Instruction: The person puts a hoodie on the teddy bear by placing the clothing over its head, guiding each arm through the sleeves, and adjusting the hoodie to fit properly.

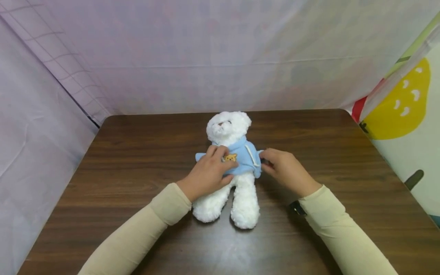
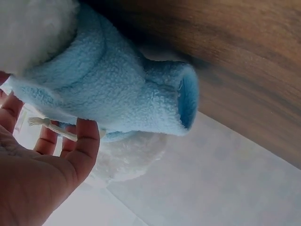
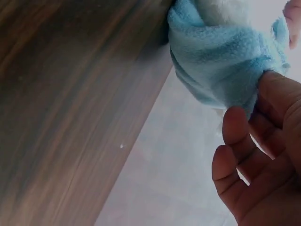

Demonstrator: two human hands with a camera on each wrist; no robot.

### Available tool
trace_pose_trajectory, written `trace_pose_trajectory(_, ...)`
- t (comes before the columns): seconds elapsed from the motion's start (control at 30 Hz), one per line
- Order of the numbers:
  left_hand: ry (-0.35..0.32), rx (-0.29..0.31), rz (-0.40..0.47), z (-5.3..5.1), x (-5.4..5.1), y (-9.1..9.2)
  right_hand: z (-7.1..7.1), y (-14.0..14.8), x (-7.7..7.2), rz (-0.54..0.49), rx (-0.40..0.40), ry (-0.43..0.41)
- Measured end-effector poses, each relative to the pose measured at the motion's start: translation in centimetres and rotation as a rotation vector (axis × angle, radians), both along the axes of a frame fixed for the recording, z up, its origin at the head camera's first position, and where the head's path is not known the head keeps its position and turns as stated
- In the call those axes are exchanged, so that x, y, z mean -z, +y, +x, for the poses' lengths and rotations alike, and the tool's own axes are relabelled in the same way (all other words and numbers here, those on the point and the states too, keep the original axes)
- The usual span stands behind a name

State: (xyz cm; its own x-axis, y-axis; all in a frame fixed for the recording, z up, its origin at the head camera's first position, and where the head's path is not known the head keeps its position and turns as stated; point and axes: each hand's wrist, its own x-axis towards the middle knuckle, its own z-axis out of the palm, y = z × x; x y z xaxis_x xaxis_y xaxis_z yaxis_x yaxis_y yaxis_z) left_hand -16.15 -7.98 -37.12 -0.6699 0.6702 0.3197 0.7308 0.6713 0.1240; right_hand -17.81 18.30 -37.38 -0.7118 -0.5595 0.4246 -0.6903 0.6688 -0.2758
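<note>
Head view: we see a white teddy bear (image 1: 245, 202) on the table (image 1: 137, 152), legs near, the left hand (image 1: 210, 170) lying loosely bent on its blue hoodie (image 1: 245, 157). Left wrist: fingers (image 2: 86, 143) by a pale cord (image 2: 52, 128). Right wrist: the right hand (image 3: 277, 186) pinching the hoodie (other fingers loose).

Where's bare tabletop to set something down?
Free: table between the left sleeve, the bear and the left edge; also right of the right hand, out to the right edge. Crowded: the middle, where that hand and the left hand touch the blue hoodie.
</note>
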Motion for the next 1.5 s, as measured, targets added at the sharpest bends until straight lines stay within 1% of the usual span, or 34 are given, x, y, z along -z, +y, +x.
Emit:
trace_pose_trajectory(0.1, 0.003, 0.026, -0.005, -0.1, -0.1, -0.1, 0.0, -0.4, 0.1, 0.001, -0.005, -0.009)
trace_pose_trajectory(0.17, 0.009, 0.051, -0.008, -0.1, -0.2, -0.2, 0.0, -0.6, 0.2, -0.005, -0.008, 0.005)
trace_pose_trajectory(0.23, 0.028, 0.083, -0.004, -0.3, -0.3, -0.1, 0.0, -0.7, 0.2, -0.011, -0.018, 0.054)
trace_pose_trajectory(0.3, 0.057, 0.108, 0.008, -0.6, -0.3, 0.1, 0.0, -0.5, 0.2, -0.002, -0.023, 0.121)
trace_pose_trajectory(0.4, 0.079, 0.124, 0.047, -1.3, 0.0, 0.4, -0.1, -0.1, 0.0, 0.043, -0.017, 0.234)
trace_pose_trajectory(0.47, 0.07, 0.127, 0.069, -1.6, 0.0, 0.5, -0.3, 0.6, -0.4, 0.076, -0.008, 0.282)
trace_pose_trajectory(0.53, 0.038, 0.133, 0.084, -1.6, 0.0, 0.5, -0.8, 1.4, -0.8, 0.101, 0.011, 0.311)
trace_pose_trajectory(0.6, 0.005, 0.14, 0.088, -1.4, -0.1, 0.4, -1.6, 2.3, -1.1, 0.117, 0.03, 0.313)
trace_pose_trajectory(0.7, -0.036, 0.14, 0.079, -1.1, -0.2, 0.1, -2.5, 3.1, -1.2, 0.142, 0.038, 0.28)
trace_pose_trajectory(0.8, -0.053, 0.13, 0.084, -0.9, -0.2, 0.0, -2.8, 3.2, -0.9, 0.155, 0.039, 0.247)
trace_pose_trajectory(0.93, -0.066, 0.121, 0.103, -0.9, -0.1, -0.2, -2.1, 3.1, -0.4, 0.133, 0.048, 0.249)
trace_pose_trajectory(1.03, -0.083, 0.119, 0.125, -0.8, -0.2, -0.4, -1.4, 3.1, -0.1, 0.111, 0.036, 0.277)
trace_pose_trajectory(1.17, -0.106, 0.126, 0.143, -0.8, -0.4, -0.4, -0.7, 3.1, 0.2, 0.094, 0.007, 0.318)
trace_pose_trajectory(1.33, -0.119, 0.124, 0.135, -0.8, -0.5, -0.3, -0.4, 2.6, 0.3, 0.096, -0.021, 0.324)
trace_pose_trajectory(1.43, -0.121, 0.124, 0.139, -0.8, -0.4, -0.2, -0.4, 2.1, 0.4, 0.118, -0.002, 0.312)
trace_pose_trajectory(1.5, -0.114, 0.142, 0.145, -0.8, -0.4, -0.2, -0.5, 1.7, 0.5, 0.133, 0.022, 0.304)
